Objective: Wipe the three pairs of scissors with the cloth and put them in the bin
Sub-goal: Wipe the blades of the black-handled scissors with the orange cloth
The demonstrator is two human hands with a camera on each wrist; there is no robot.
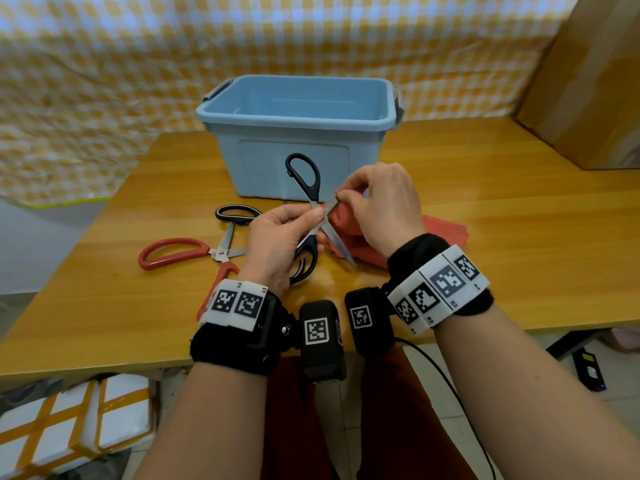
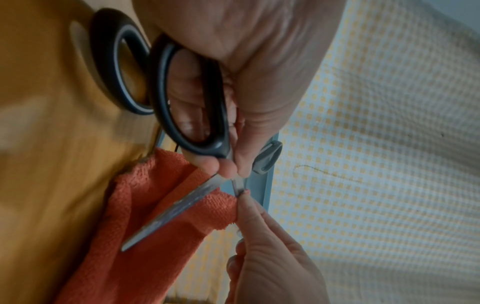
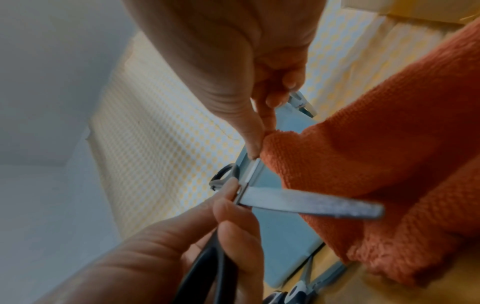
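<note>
My left hand (image 1: 311, 216) grips the black-handled scissors (image 1: 309, 188) near the pivot and holds them spread open above the table. One handle loop stands up in front of the blue bin (image 1: 298, 133). My right hand (image 1: 343, 199) pinches the orange-red cloth (image 1: 440, 230) around the upper blade. In the left wrist view the free blade (image 2: 176, 207) lies across the cloth (image 2: 145, 205). The right wrist view shows the fingertips (image 3: 254, 148) pressing cloth (image 3: 376, 154) onto the blade stub. Red-handled scissors (image 1: 173, 252) and black-and-white-handled scissors (image 1: 237, 214) lie on the table at the left.
The bin stands open at the back middle of the wooden table (image 1: 485, 271). A cardboard box (image 1: 588, 81) stands at the back right. A yellow checked sheet (image 1: 104, 81) hangs behind. White taped boxes (image 1: 69, 427) lie on the floor at the lower left.
</note>
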